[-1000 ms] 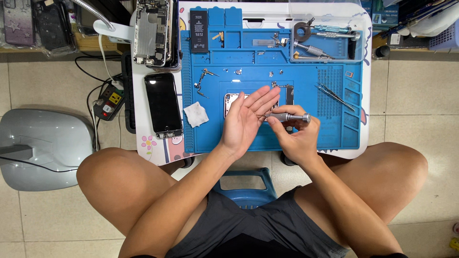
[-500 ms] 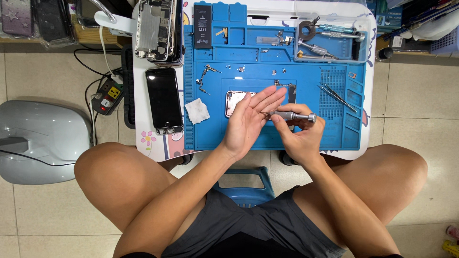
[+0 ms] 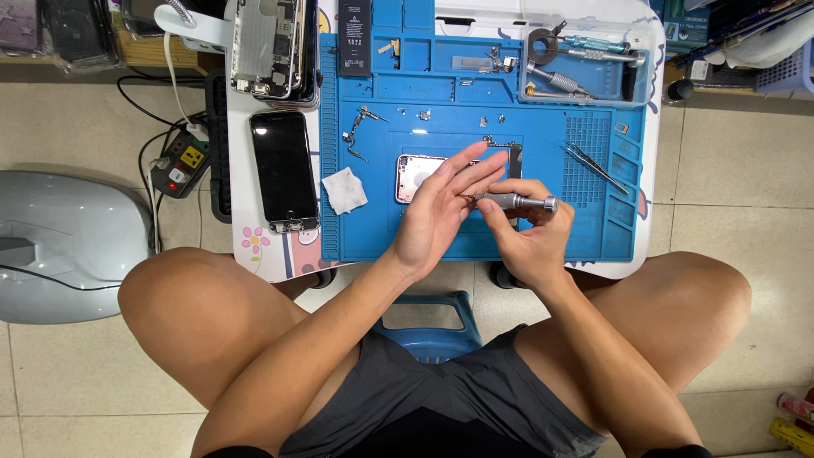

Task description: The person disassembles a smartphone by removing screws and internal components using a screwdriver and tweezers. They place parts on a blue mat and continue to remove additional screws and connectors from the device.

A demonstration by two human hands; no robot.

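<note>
My right hand (image 3: 526, 229) grips a small grey screwdriver (image 3: 519, 202) lying sideways, tip pointing left. My left hand (image 3: 441, 208) is held flat with fingers spread, its palm facing the screwdriver tip and touching it. Both hands hover over a blue work mat (image 3: 365, 229). Under my left fingers lies a silver phone back housing (image 3: 411, 176), partly hidden by the hand. Whether a screw sits on the tip is too small to tell.
A black phone screen (image 3: 285, 170) and a white wipe (image 3: 344, 190) lie left of the hands. An opened phone body (image 3: 266, 47), a battery (image 3: 354, 36), tweezers (image 3: 593, 165) and a clear tray of tools (image 3: 585, 64) sit further back. A power strip (image 3: 180, 163) is on the floor.
The view has shifted slightly. Both hands stay together over the mat; the left palm remains against the screwdriver tip.
</note>
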